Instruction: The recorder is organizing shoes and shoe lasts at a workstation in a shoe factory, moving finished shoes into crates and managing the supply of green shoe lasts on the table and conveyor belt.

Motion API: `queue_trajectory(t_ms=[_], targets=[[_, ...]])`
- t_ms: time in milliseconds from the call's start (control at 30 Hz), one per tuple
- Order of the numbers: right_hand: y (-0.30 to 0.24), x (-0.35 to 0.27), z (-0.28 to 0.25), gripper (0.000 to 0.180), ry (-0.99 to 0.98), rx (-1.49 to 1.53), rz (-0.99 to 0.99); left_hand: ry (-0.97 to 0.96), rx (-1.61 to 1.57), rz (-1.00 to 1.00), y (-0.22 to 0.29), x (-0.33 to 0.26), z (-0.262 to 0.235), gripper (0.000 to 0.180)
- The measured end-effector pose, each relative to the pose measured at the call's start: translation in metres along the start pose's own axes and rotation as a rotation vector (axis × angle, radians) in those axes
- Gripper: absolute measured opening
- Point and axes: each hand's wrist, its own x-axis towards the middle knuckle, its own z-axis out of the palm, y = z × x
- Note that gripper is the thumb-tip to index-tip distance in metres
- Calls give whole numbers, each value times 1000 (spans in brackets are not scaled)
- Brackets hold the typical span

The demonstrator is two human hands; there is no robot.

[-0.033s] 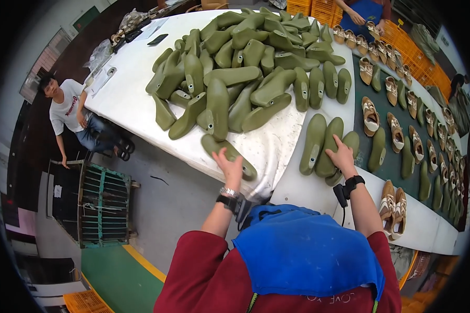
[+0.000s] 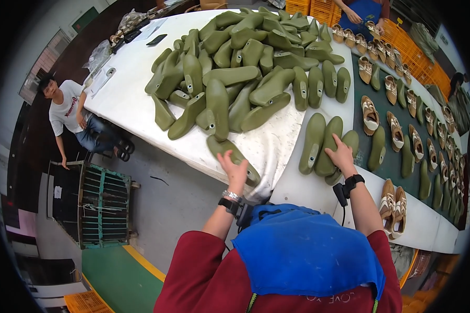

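Note:
My left hand (image 2: 234,169) is closed round a green shoe last (image 2: 219,147) at the front edge of the white table. My right hand (image 2: 342,157) grips the middle shoe last (image 2: 329,148) of a small group on the white board, with its fingertips on the last's right side. To its left another shoe last (image 2: 313,141) lies alongside. One more shoe last (image 2: 351,140) is partly covered by the right hand. Beyond my hands rises a big heap of green shoe lasts (image 2: 230,75), with several standing in a row (image 2: 315,87) at its right.
Brown-and-white shoes (image 2: 395,130) and lasts line a dark green surface (image 2: 363,151) at right. One shoe pair (image 2: 392,208) stands near my right forearm. A co-worker (image 2: 363,13) handles shoes at the far end. Another person (image 2: 70,112) sits left, near a metal rack (image 2: 105,206).
My left hand has shifted slightly to the right and down, with the shoe last moving along. My right hand stays where it was.

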Motion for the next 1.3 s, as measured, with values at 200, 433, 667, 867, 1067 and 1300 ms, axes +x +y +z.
queue_trajectory(t_ms=[200,433,667,867,1067,1300], targets=[[-1,1,-1,65,-19,2,-34,-452,146,314,26,-31,48,55],[3,4,-3,66,-35,17,23,-42,296,965,116,35,43,46],[-17,5,-7,65,-33,-26,11,341,-76,156,-6,81,-9,85],[-13,-5,-13,63,-35,29,73,134,-877,-409,33,42,-15,73],[-10,-15,-11,64,-107,54,115,-394,-582,12,101,34,8,66],[27,-15,6,73,113,399,-139,-802,4,253,130,74,80,57]])
